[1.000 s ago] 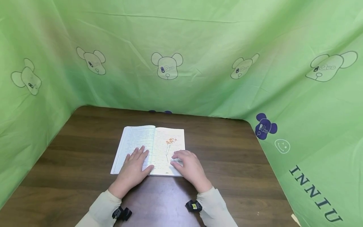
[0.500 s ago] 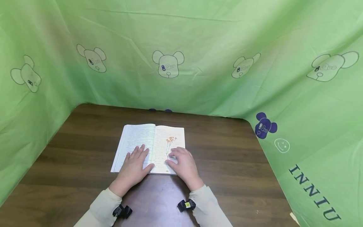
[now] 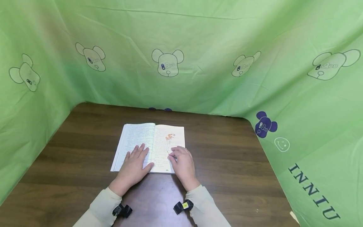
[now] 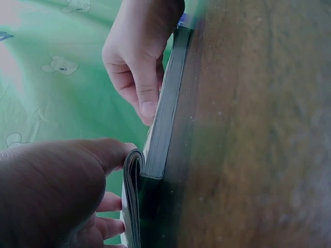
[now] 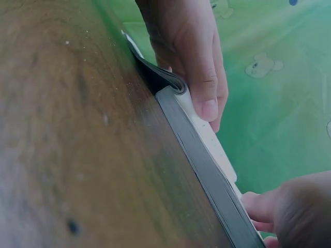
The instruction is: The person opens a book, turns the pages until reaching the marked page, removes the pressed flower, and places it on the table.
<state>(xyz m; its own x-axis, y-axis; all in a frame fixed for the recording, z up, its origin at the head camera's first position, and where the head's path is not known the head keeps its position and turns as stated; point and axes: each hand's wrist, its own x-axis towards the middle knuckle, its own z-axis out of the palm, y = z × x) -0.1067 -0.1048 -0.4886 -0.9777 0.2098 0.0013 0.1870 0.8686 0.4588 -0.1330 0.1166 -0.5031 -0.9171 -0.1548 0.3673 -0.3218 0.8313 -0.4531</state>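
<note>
An open book (image 3: 137, 134) lies on the table, its left pages forming the thinner side. My left hand (image 3: 132, 168) rests with spread fingers on the left page, its thumb reaching across the bottom of the fold. On the right page is a dried flower sprig (image 3: 170, 136) with small orange blossoms and thin dark stems. My right hand (image 3: 183, 164) pinches the lower end of the stems between thumb and index finger. In the left wrist view the book's page edges (image 4: 168, 113) hide the sprig. The right wrist view shows the right hand (image 5: 305, 212) only partly, at the lower right.
The brown wooden table (image 3: 227, 157) extends around the book. Green cloth (image 3: 210, 85) printed with bear heads encloses its back and sides. A black wrist camera (image 3: 122, 211) sits at the left cuff and another wrist camera (image 3: 183, 206) at the right cuff.
My right hand has moved left over the right page, and its thumb and index finger have closed on the stems. The blossoms have shifted slightly. My left hand stays in place.
</note>
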